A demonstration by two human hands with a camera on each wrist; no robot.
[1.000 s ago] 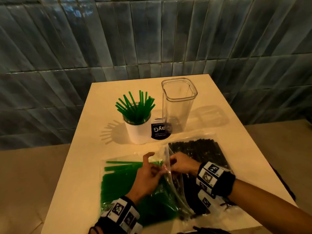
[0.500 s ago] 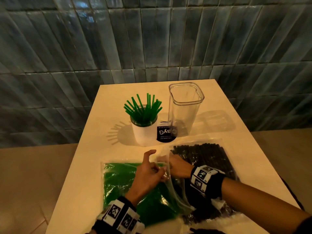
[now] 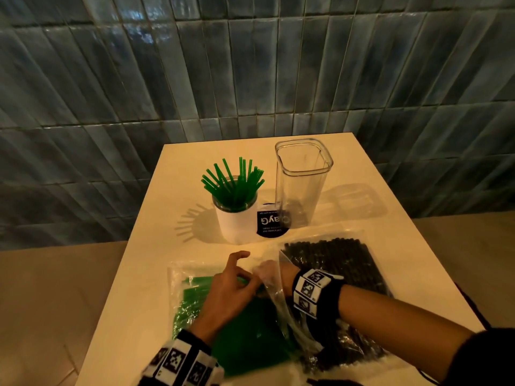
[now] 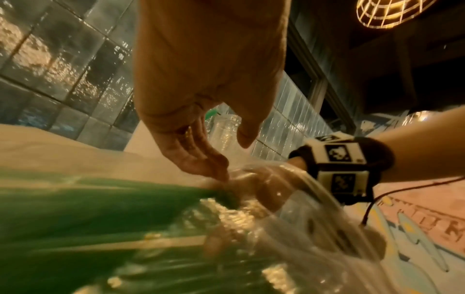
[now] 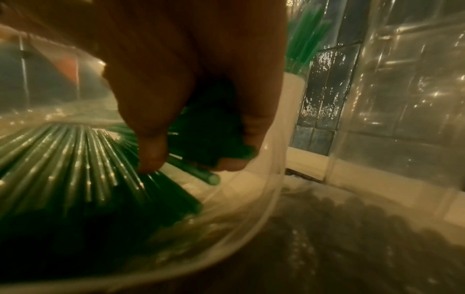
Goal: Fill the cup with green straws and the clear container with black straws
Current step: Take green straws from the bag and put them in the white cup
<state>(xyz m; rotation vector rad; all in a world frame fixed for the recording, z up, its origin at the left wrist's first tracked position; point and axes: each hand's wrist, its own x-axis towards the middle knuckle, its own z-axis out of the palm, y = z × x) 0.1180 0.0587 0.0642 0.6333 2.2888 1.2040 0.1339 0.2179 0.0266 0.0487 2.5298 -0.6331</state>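
From the head view, the right hand [image 3: 274, 274] is seen pushed deeper into the green-straw bag [image 3: 192, 299] at the desk's near edge than a second ago, so another batch for the cup [image 3: 237, 221] seems imminent. From the left wrist, the left hand [image 4: 201, 111] is seen pinching the bag's mouth open. Only the right wrist shows curled fingers [image 5: 151, 143] gripping green straws [image 5: 201, 175]; the clear container [image 3: 302, 182] stands empty.

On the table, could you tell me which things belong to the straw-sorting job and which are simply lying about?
Part of the job:
white cup holding green straws
clear container, no straws inside
bag of green straws
bag of black straws

Lying about:
black round sticker
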